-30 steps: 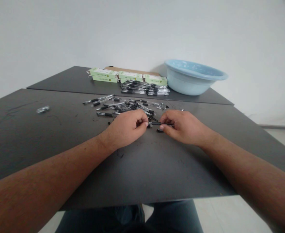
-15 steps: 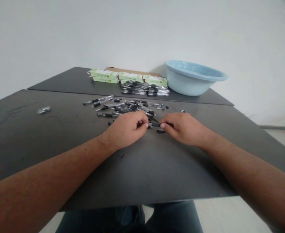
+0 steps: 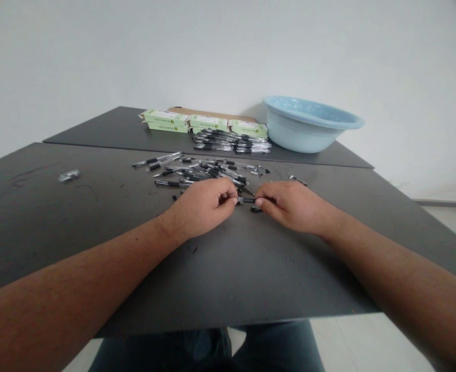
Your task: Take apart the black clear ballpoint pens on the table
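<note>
Between my two hands a pen [image 3: 246, 200] with a black grip lies level, just over the table. My left hand [image 3: 209, 203] is closed, thumb and forefinger pinching the pen's left end. On the other end, my right hand [image 3: 286, 204] is closed too, and its fingers cover that tip. Right behind my hands spreads a loose pile of pens [image 3: 208, 170], clear-barrelled with black grips, pointing many ways. A small black pen part [image 3: 256, 209] shows under my right fingers. Beyond that hand lies another short piece [image 3: 298, 180].
Stacked pens [image 3: 231, 141] lie on the rear table in front of green-and-white boxes [image 3: 208, 122]. To their right stands a light blue basin [image 3: 309, 129]. A small clear bundle [image 3: 69, 175] rests at the left on the dark table [image 3: 228, 289]. Behind everything is a white wall.
My right fingers have slid onto the pen's right end, which earlier reached farther into that hand. The short piece beyond my right hand shows more now. My left hand has barely moved.
</note>
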A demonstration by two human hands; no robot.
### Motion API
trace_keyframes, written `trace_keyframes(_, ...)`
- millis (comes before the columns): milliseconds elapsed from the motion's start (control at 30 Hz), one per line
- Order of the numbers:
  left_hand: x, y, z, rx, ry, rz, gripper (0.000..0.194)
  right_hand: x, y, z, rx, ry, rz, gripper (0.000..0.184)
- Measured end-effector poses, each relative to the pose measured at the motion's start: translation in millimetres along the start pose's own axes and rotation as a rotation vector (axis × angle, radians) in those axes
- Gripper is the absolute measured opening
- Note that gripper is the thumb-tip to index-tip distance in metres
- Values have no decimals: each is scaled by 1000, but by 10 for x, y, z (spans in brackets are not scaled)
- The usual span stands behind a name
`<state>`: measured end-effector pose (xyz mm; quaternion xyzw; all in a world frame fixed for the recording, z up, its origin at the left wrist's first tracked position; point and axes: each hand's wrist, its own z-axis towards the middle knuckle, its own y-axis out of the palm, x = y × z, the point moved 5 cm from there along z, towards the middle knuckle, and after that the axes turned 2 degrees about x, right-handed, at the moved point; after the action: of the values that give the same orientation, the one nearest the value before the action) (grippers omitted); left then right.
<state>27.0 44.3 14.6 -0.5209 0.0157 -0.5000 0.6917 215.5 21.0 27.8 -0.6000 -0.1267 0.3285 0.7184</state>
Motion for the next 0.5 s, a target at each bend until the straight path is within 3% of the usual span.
trace_keyframes(333,-25,27,-11,-11,-12,-14,6,-2,55,18,-47,-31,6,18)
trace_keyframes(500,-70,29,-15,55,-74,-151,27,285,-169,2,101,92,42,22)
